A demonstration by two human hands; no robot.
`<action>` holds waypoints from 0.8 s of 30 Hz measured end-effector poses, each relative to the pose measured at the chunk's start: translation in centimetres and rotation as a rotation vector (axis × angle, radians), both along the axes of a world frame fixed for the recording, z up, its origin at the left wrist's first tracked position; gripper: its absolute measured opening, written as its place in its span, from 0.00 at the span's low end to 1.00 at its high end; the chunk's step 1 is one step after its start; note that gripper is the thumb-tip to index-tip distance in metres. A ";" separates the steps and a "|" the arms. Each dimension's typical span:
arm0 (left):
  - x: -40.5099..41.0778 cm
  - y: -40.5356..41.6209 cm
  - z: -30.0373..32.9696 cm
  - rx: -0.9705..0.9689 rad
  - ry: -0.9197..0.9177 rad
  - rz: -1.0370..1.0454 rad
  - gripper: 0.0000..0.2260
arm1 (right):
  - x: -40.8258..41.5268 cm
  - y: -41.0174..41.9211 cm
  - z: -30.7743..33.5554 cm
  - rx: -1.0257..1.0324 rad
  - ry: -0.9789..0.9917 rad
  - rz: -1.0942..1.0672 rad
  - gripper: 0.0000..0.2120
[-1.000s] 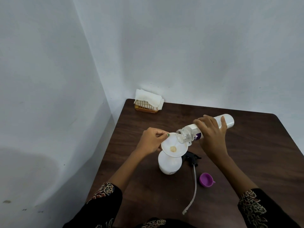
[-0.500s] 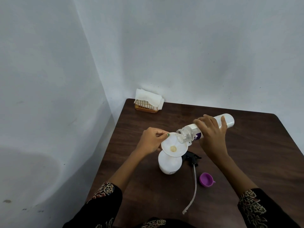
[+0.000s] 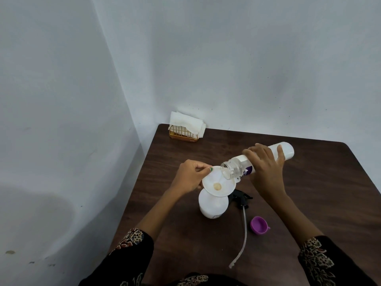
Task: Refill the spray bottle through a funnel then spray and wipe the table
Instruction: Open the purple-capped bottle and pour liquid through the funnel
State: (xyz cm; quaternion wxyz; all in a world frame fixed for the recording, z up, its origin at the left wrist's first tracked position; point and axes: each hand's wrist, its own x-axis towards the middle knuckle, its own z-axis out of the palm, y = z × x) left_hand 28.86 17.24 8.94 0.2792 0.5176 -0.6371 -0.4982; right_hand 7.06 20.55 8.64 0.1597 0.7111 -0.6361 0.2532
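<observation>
A white spray bottle stands uncapped on the dark wooden table, with a white funnel seated in its neck. My left hand pinches the funnel's far-left rim. My right hand grips a clear refill bottle with a purple label, tipped nearly flat, its open mouth over the funnel's right edge. A thin stream of liquid runs from the mouth into the funnel.
The black trigger head with its long dip tube lies right of the spray bottle. A purple cap rests open side up beside the tube. A gold wire holder with white paper towels sits in the far-left corner by the walls.
</observation>
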 end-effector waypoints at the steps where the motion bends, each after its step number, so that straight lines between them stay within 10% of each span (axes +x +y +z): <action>1: 0.0 0.0 0.0 0.000 0.001 0.002 0.08 | 0.0 0.0 0.0 0.001 -0.002 0.002 0.28; 24: 0.0 0.2 0.2 -0.022 -0.028 -0.010 0.09 | -0.1 0.1 -0.1 0.019 0.016 -0.017 0.29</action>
